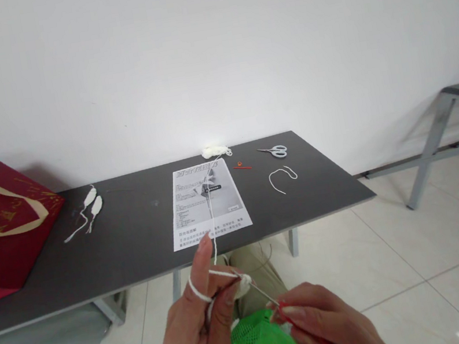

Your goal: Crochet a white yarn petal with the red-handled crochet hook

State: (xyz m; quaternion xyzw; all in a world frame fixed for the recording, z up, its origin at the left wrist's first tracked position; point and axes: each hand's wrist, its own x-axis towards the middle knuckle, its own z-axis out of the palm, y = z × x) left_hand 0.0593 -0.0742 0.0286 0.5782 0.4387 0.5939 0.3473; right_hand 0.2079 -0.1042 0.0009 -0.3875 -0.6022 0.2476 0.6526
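Between thumb and fingers, my left hand (197, 324) pinches a small white crochet piece (243, 284). White yarn (211, 210) loops round its raised index finger and runs up across the paper to a white yarn bundle (215, 151) by the wall. My right hand (325, 320) is closed round the red handle of a crochet hook (285, 309). The hook's thin metal shaft reaches to the crochet piece, where its tip is hard to make out. Both hands are in front of the table's near edge, above my lap.
On the dark table (141, 222) lie a printed sheet (186, 203), scissors (274, 151), a loose yarn piece (277, 178), a red stick (243, 168), an orange ring (239, 164) and two white crocheted pieces (96, 205). A dark red gift bag (10, 255) stands at the left.
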